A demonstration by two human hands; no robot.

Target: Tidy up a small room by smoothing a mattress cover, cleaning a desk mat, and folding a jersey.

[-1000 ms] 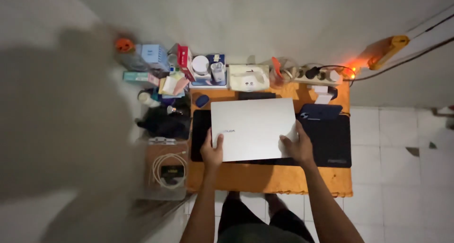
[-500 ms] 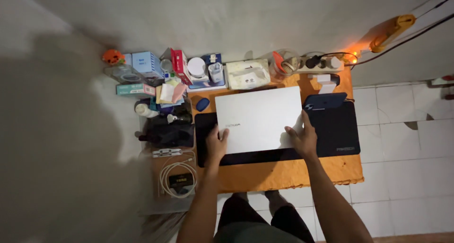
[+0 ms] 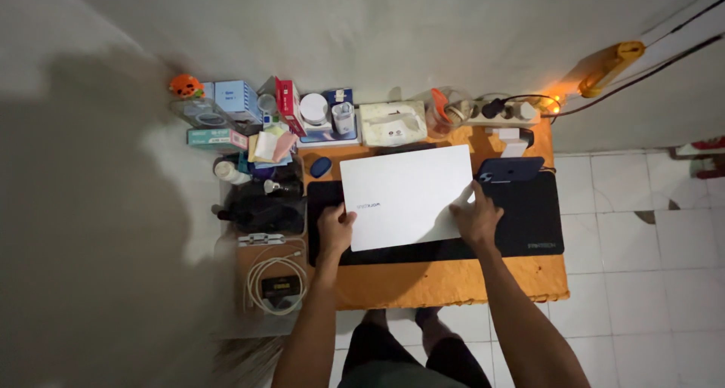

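Observation:
A closed silver laptop point(image 3: 408, 194) lies on a black desk mat point(image 3: 529, 222) on an orange-covered low table point(image 3: 445, 281). My left hand point(image 3: 335, 230) grips the laptop's near left corner, thumb on the lid. My right hand point(image 3: 476, 219) holds the near right corner, fingers spread over the lid. A dark blue phone point(image 3: 510, 169) rests on the mat just beyond my right hand.
Boxes, a cup, a tissue pack point(image 3: 393, 123) and a power strip point(image 3: 502, 112) with a glowing switch line the wall. A blue mouse point(image 3: 321, 166) sits left of the laptop. A coiled white cable point(image 3: 273, 280) lies at the left. White floor tiles lie to the right.
The view has shifted slightly. Both hands stay on the laptop's near corners; the laptop sits a little lower and more to the left on the mat than before.

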